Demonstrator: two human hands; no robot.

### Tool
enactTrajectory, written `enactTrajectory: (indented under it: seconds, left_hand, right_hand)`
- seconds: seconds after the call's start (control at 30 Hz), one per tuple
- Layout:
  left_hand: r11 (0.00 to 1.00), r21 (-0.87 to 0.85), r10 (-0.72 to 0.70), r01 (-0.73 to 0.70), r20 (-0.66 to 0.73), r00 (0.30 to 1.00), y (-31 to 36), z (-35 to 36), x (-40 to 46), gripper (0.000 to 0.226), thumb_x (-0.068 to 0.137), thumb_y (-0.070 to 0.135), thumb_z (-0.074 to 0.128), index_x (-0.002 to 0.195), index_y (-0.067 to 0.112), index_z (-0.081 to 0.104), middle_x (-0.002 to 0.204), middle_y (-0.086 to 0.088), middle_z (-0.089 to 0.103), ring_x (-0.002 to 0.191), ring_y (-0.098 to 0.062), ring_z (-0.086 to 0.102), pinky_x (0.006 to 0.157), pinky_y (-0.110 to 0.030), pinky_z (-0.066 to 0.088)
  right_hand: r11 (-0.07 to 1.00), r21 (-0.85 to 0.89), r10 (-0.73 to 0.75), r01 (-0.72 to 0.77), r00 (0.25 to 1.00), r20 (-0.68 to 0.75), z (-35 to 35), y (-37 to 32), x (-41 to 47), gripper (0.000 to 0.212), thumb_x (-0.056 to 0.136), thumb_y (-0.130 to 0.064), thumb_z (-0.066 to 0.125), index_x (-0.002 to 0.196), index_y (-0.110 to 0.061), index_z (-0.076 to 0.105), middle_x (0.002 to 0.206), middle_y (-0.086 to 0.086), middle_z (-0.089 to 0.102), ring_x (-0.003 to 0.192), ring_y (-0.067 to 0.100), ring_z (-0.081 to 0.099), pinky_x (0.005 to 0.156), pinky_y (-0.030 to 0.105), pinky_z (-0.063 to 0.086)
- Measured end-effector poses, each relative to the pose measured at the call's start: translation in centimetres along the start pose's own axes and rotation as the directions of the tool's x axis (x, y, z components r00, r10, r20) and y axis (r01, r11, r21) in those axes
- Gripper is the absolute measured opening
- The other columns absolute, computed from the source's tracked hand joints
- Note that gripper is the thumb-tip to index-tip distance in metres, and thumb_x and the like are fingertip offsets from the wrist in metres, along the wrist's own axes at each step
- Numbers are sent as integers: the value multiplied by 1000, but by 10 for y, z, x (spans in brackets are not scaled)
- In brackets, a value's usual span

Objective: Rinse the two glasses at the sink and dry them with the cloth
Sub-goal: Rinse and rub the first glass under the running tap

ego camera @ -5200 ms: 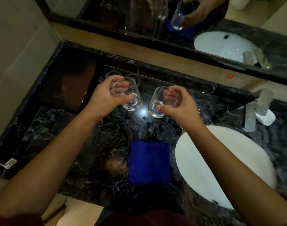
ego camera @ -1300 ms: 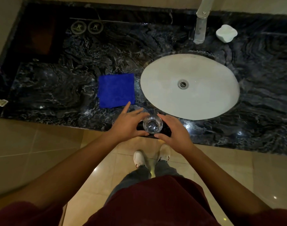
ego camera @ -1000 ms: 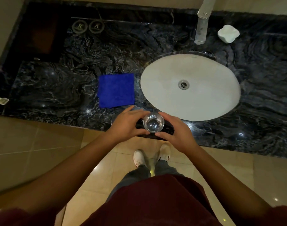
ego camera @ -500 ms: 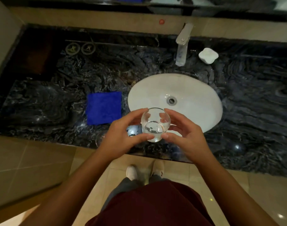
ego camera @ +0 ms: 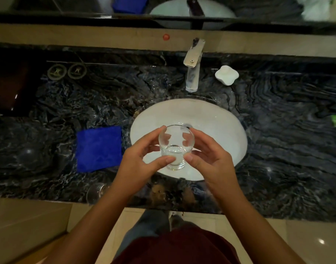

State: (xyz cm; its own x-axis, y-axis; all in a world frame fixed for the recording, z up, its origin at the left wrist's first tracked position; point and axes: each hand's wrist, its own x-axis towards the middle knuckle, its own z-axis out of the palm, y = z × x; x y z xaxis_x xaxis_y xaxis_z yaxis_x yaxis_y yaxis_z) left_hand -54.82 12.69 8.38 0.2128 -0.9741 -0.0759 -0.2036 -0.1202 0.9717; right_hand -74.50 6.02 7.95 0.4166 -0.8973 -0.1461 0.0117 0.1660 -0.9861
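Lifted since half a second ago, the glass (ego camera: 175,147) now hangs over the sink (ego camera: 220,130); my left hand (ego camera: 138,168) and right hand (ego camera: 211,161) clamp it between curled fingers; cloth (ego camera: 99,148) at nine o'clock, second glass (ego camera: 96,191) at seven.

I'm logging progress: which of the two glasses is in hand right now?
The glass over the sink, held by both hands; the other glass stands untouched at the counter's front edge.

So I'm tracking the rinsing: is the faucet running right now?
Apparently off: no stream shows between the faucet spout and the sink, and the glass is held well short of the spout.
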Motion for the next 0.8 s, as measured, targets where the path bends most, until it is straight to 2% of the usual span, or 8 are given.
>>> enactTrajectory:
  seconds: [0.07, 0.17, 0.3, 0.47, 0.67, 0.8]
  left_hand:
    - [999, -47, -9, 9, -2, 1000, -6, 1, 17, 67, 81, 42, 79, 143, 35, 55, 136, 4, 69, 126, -15, 66, 103, -30, 55]
    - [991, -120, -60, 60, 9, 998, -14, 0, 41, 65, 80, 41, 79, 141, 34, 57, 130, 5, 71, 123, -16, 67, 101, -31, 57]
    - [979, -183, -91, 92, 17, 996, -20, -5, 76, 64, 76, 41, 81, 136, 36, 60, 128, 2, 72, 124, -18, 66, 99, -34, 57]
    - [969, -212, -122, 128, 41, 992, -27, 3, 106, 60, 78, 43, 78, 135, 37, 60, 124, 8, 71, 124, -16, 64, 95, -32, 58]
    - [942, -265, -215, 206, -6, 977, -55, 25, 121, 57, 80, 43, 76, 135, 38, 60, 126, 3, 70, 121, -17, 67, 91, -24, 57]
    - [927, -274, -278, 255, -50, 959, -69, 38, 130, 56, 82, 51, 71, 135, 36, 59, 130, 10, 70, 115, -16, 71, 93, -31, 59]
  right_hand:
    - [1000, 14, 21, -20, 999, -46, 0, -1, 17, 57, 80, -26, 84, 134, -24, 67, 128, -1, 74, 121, 21, 69, 95, 35, 60]
    - [999, 4, 50, -50, 995, -89, 3, -3, 41, 51, 80, -18, 84, 128, -27, 69, 126, 1, 75, 119, 21, 70, 95, 35, 60]
    - [999, -3, 44, -45, 990, -131, 6, -4, 67, 49, 80, -29, 84, 126, -34, 69, 126, 0, 75, 119, 23, 70, 98, 43, 59]
    - [996, 35, 82, -78, 985, -152, -5, 5, 96, 47, 78, -32, 84, 122, -38, 70, 123, 0, 76, 116, 22, 71, 93, 34, 59]
    - [989, 63, 140, -133, 983, -122, -17, 36, 124, 45, 78, -32, 83, 120, -38, 71, 122, -4, 76, 112, 17, 72, 90, 25, 57]
    - [978, 78, 203, -194, 968, -146, -20, 54, 139, 44, 76, -36, 83, 119, -36, 72, 119, 1, 77, 110, 21, 73, 92, 35, 59]
